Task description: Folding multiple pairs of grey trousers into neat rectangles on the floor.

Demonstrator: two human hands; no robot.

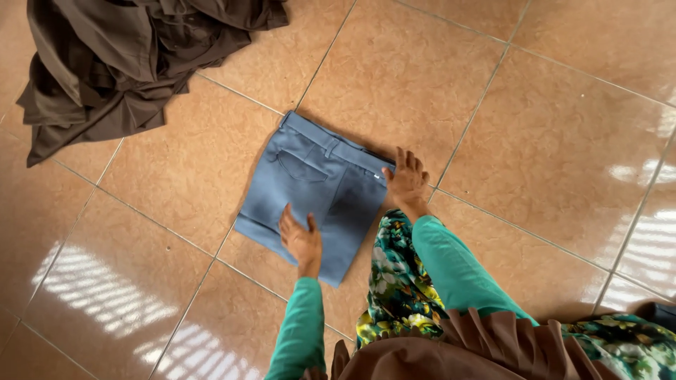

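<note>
A pair of blue-grey trousers (310,190) lies folded into a rough square on the tan tiled floor (563,141), waistband toward the far side, a back pocket showing. My left hand (300,238) rests flat on the near part of the fold, fingers apart. My right hand (407,179) presses flat at the right edge by the waistband corner, fingers spread, partly on the tile. Both arms wear teal sleeves. Neither hand holds anything.
A heap of dark brown garments (120,56) lies on the floor at the upper left. A green floral skirt (398,281) and brown ruffled cloth (479,338) cover the lower middle. Bright window reflections shine on the tiles at lower left and right.
</note>
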